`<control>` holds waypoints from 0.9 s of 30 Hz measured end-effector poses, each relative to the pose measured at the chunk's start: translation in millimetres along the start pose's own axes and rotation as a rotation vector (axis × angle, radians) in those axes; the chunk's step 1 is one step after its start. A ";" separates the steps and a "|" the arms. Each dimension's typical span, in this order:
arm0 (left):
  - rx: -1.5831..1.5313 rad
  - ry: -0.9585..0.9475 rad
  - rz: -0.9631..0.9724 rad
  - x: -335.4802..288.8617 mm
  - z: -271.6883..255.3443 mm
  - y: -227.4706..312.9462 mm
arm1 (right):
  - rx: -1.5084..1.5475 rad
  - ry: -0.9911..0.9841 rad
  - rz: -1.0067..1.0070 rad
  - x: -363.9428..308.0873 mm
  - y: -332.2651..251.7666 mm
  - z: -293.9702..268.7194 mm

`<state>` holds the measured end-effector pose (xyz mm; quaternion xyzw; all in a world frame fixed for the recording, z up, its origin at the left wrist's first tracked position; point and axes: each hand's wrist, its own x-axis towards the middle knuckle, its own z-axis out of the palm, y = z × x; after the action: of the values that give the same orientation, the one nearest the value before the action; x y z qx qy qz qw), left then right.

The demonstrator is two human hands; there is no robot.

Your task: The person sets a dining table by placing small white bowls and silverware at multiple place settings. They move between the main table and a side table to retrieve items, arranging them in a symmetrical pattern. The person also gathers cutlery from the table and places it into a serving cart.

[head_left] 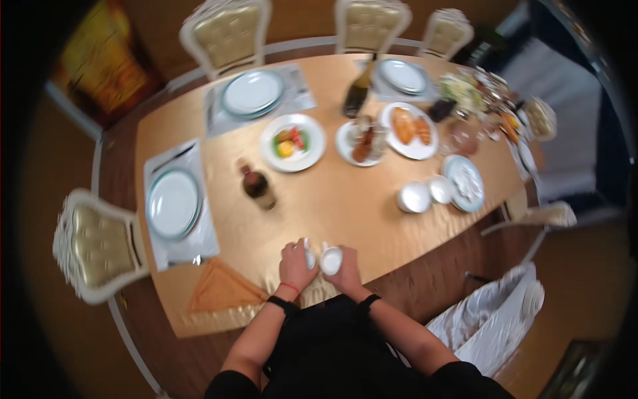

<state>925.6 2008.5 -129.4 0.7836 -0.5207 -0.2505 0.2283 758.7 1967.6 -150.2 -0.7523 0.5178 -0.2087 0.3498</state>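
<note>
At the near edge of the table, my left hand is closed around a small white cup, which its fingers partly hide. Just beside it, my right hand grips a second white cup, its round opening facing up and its handle pointing away from me. The two cups are close together, with a narrow gap between them. To the left of my hands, an orange-brown folded cloth lies flat near the edge.
A dark bottle stands ahead on the left, a taller bottle farther back. Plates of food sit mid-table. White bowls and a plate of white pieces are at right. Stacked plates rest on a grey placemat.
</note>
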 end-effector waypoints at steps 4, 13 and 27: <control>0.087 -0.119 0.119 6.0 24.0 -8.4 | 0.023 -0.013 0.090 -4.9 11.6 7.6; 0.227 -0.395 0.480 -13.3 63.5 98.1 | 0.203 0.176 0.245 -48.5 37.4 -108.7; 0.181 -0.739 1.306 -88.8 279.7 447.8 | 0.116 1.065 0.545 -242.8 251.3 -345.7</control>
<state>405.6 1905.7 -54.1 0.1963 -0.9405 -0.2669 0.0758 274.4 2029.9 -94.1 -0.3641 0.7837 -0.4878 0.1237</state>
